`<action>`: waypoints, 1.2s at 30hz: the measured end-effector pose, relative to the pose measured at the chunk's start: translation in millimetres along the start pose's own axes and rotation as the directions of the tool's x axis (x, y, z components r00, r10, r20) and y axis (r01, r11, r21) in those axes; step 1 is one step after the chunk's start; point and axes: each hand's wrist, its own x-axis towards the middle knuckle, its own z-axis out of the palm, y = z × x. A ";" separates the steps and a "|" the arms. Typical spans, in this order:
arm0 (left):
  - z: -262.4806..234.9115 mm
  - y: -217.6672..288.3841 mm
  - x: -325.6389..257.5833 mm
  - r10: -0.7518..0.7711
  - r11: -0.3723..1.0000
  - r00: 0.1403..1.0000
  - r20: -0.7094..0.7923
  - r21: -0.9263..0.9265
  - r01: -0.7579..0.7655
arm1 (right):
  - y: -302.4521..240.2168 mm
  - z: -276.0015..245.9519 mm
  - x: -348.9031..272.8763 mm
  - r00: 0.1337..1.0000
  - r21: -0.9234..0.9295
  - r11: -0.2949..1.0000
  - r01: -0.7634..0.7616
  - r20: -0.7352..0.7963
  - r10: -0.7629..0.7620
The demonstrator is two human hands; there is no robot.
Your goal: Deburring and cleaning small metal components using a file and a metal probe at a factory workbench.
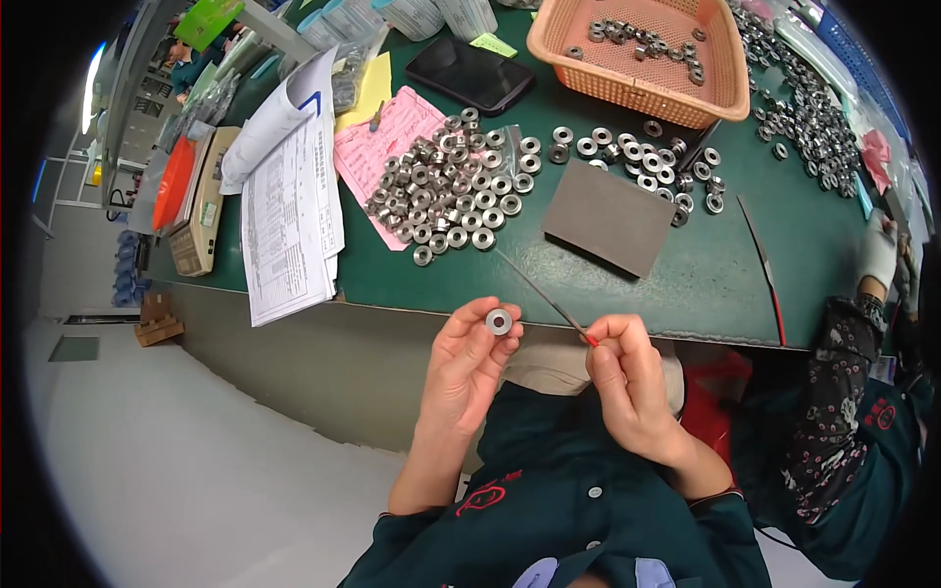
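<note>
Between the fingertips of my left hand (463,370) is a small round metal bushing (488,322), its flat face and centre hole turned up. My right hand (632,387) pinches the red handle of a thin needle file (537,288). The file's slim shaft slants up and left over the table edge, apart from the bushing. Beyond my hands a heap of similar metal bushings (456,181) lies partly on a pink handwritten sheet (380,147). To its right sits a flat grey-brown block (610,218), with more loose bushings (642,162) along its far side.
An orange plastic basket (549,44) with bushings stands at the back. A black phone (469,74), printed papers (289,211) and a scale (199,220) are toward the left. Another red-handled file (761,257) lies right, near a co-worker's gloved hand (875,253) and a large pile of parts (818,132).
</note>
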 end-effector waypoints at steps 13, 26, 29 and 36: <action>17.3 -12.6 9.0 0.043 0.979 0.998 0.037 0.197 -0.050 | -0.3 11.5 10.0 0.919 -0.238 0.913 0.330 -0.138 -0.369; 37.8 -9.1 25.6 -0.183 0.962 0.959 0.215 0.241 0.130 | 3.1 -23.6 18.0 0.725 -0.639 0.523 0.565 0.082 -0.683; 41.1 -9.5 29.8 -0.207 0.958 0.956 0.209 0.242 0.155 | 2.3 -29.3 20.0 0.708 -0.672 0.476 0.567 0.102 -0.699; 43.0 -5.6 39.0 -0.210 0.966 0.947 0.244 0.203 0.162 | -3.4 -38.7 12.6 0.822 -0.577 0.684 0.446 -0.038 -0.568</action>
